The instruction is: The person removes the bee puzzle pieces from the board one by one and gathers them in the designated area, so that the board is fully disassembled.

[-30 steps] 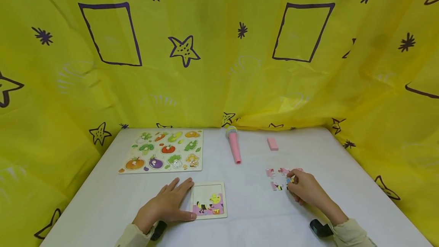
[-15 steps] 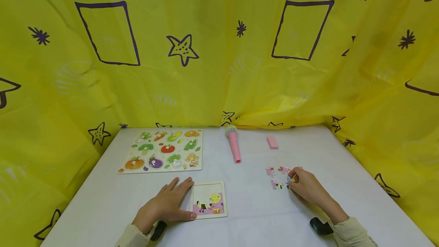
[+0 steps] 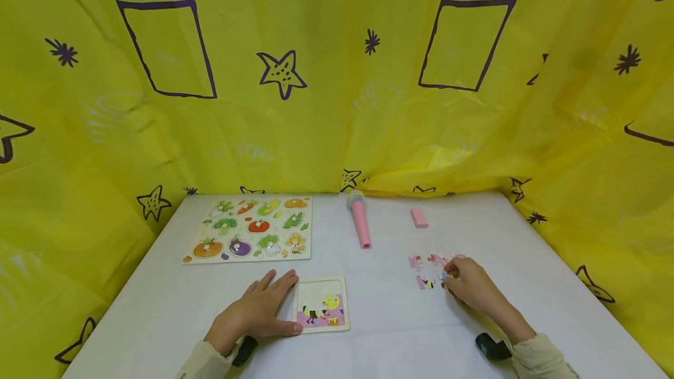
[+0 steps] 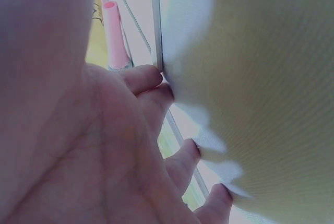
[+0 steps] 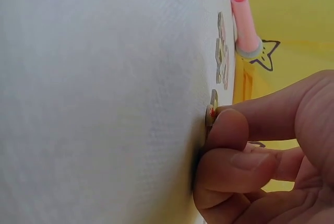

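Observation:
My left hand [image 3: 262,307] lies at the left side of a small square wooden jigsaw tray [image 3: 321,330], thumb and fingertips touching its frame. Pink, yellow and black pieces [image 3: 333,304] fill the lower part of the tray. In the left wrist view, the straight fingers [image 4: 180,166] rest on the white tablecloth. My right hand [image 3: 473,288], to the right, pinches a small jigsaw piece [image 5: 211,114] between thumb and index finger, low over the cloth. Loose pieces lie beside it, among them a pink one [image 3: 415,262] and one with a bee-like stripe [image 3: 426,282]; the fingers partly hide others.
A vegetable peg puzzle board [image 3: 253,230] lies at the back left. A pink toy microphone [image 3: 360,224] and a pink block [image 3: 419,218] lie behind the loose pieces. A yellow patterned curtain [image 3: 316,133] encloses the white table.
My right hand has shifted slightly right among the loose pieces, and its fingertips now cover more of the blue-marked piece. The left hand stays on the tray's edge.

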Demonstrator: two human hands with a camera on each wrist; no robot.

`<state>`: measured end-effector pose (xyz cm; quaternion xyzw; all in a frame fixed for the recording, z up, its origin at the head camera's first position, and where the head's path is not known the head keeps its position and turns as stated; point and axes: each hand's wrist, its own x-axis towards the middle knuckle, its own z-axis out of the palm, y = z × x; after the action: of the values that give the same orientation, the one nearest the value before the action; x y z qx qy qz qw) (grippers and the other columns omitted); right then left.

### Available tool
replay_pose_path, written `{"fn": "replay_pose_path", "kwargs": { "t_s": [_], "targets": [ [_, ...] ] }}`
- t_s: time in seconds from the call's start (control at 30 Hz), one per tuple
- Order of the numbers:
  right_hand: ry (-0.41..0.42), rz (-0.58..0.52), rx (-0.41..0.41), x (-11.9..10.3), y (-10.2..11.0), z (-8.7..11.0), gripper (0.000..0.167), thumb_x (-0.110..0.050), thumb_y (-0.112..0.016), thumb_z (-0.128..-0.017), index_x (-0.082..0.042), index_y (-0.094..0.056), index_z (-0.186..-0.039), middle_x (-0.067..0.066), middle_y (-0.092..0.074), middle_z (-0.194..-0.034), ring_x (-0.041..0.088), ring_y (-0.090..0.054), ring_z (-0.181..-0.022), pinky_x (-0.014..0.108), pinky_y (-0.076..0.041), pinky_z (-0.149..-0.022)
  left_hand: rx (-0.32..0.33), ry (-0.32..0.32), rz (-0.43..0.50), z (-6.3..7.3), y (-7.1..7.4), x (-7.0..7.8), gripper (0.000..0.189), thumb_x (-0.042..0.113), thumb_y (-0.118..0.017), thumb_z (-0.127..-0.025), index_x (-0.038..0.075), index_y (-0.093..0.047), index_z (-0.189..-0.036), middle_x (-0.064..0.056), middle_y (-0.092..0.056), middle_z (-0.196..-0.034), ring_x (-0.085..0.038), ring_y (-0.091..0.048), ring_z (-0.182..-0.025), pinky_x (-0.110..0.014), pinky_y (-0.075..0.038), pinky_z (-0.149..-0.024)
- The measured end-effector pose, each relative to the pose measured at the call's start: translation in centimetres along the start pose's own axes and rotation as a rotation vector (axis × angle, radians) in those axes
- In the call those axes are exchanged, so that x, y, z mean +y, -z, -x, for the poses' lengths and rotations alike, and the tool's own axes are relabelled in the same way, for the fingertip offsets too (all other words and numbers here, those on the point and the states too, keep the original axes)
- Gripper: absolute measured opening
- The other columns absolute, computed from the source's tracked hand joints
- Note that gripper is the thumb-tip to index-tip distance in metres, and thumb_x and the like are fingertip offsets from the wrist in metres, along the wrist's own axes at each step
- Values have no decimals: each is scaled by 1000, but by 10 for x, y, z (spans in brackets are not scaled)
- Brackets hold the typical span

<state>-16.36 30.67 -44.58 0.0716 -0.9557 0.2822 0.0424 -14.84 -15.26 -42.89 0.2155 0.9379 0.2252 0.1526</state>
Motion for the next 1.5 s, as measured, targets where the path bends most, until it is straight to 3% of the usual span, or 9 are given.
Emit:
{"fn": "replay_pose_path", "kwargs": {
  "t_s": [0.33, 0.6, 1.13, 1.5],
  "targets": [
    [0, -25, 4, -8, 2, 2, 16, -3, -71, -97, 8, -65, -108, 12, -61, -94, 25, -57, -84, 40, -51, -71, 0, 19, 4, 0, 0, 1, 100, 48, -90, -85, 4, -43, -161, -14, -38, -170, -49, -21, -158, -70, -18, -125],
    [81, -120, 39, -40, -10, -2, 17, 1, -72, -94, 5, -70, -111, 10, -59, -96, 19, -54, -77, 33, -49, -69, 2, 22, -5, -1, 1, 1, 99, 49, -89, -85, 5, -43, -161, -13, -37, -171, -49, -20, -158, -70, -18, -125],
    [258, -230, -101, -109, -49, -15, 14, -2, -73, -96, 2, -70, -110, 8, -61, -104, 14, -58, -81, 31, -54, -74, 2, 14, -2, -2, 0, 1, 99, 49, -89, -85, 5, -44, -161, -13, -37, -170, -49, -21, -158, -71, -18, -124],
    [357, -213, -247, -147, -77, -17, 14, -4, -73, -96, 1, -70, -109, 5, -56, -97, 14, -54, -81, 28, -50, -73, 0, 30, -17, -2, 0, 3, 98, 49, -90, -85, 7, -44, -161, -12, -37, -170, -49, -21, -158, -71, -19, -124]
  ]
}}
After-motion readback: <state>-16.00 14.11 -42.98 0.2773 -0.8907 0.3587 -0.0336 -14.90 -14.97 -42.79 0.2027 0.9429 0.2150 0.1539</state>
